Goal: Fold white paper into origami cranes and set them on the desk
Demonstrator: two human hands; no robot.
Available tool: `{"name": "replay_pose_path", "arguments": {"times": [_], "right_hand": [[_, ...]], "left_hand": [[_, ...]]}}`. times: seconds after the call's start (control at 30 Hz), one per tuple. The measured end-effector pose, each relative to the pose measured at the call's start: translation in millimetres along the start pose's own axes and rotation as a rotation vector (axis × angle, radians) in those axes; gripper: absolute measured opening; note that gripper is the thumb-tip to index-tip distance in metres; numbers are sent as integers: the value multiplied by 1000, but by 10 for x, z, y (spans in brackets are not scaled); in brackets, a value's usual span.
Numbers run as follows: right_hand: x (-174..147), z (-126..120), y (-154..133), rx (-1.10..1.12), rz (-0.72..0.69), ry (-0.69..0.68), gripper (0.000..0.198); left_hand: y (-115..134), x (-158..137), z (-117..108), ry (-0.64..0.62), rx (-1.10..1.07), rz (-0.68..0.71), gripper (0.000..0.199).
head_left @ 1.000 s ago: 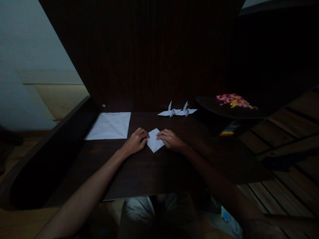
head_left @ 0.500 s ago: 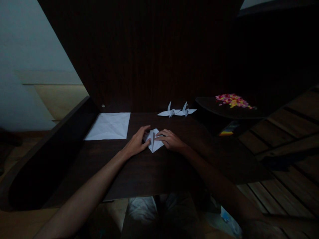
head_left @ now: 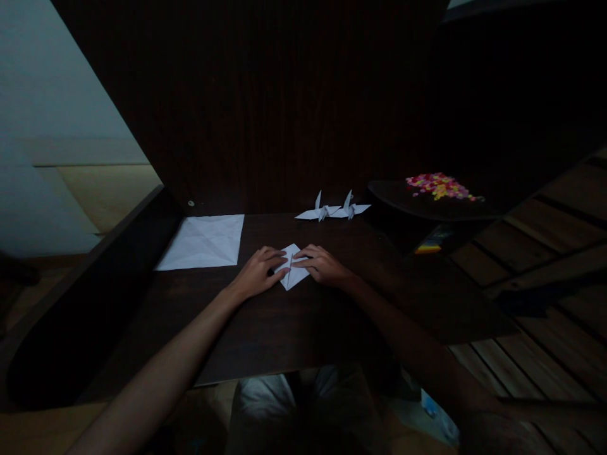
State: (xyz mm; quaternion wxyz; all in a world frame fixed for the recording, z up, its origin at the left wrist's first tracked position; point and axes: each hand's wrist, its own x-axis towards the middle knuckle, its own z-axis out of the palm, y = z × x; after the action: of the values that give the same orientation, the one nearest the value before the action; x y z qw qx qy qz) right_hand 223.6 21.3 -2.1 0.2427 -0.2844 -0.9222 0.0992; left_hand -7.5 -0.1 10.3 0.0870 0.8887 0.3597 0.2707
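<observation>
A small piece of white origami paper (head_left: 294,276), folded into a diamond with a crease line down its middle, lies on the dark wooden desk. My left hand (head_left: 258,273) holds its left side, with thumb and fingers pressed onto the paper. From the right, my right hand (head_left: 325,265) holds it down, its fingertips resting near the middle crease. Both hands cover the side corners of the diamond. Behind them, two folded white paper cranes stand side by side, a left crane (head_left: 321,212) and a right crane (head_left: 349,210).
A creased white paper sheet (head_left: 203,240) lies flat at the desk's left. Small pink, red and yellow pieces (head_left: 441,186) are heaped on a dark corner shelf (head_left: 393,194). A dark side panel (head_left: 85,303) bounds the left, and wooden slats (head_left: 545,354) lie to the right.
The raised flap in the middle of the folded paper now lies flatter. My left fingers have come down onto the paper's left side. The view has shifted slightly.
</observation>
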Motion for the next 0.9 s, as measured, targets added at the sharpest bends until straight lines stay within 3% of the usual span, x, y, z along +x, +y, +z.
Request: {"name": "replay_pose_path", "arguments": {"times": [0.37, 0.53, 0.9], "right_hand": [[11, 6, -21, 28, 69, 60, 22], [1, -17, -35, -65, 204, 96, 23], [12, 2, -33, -1, 315, 88, 23]], "left_hand": [[-12, -9, 4, -124, 83, -29, 42], [31, -10, -30, -168, 113, -9, 40], [48, -35, -18, -180, 132, 14, 42]]}}
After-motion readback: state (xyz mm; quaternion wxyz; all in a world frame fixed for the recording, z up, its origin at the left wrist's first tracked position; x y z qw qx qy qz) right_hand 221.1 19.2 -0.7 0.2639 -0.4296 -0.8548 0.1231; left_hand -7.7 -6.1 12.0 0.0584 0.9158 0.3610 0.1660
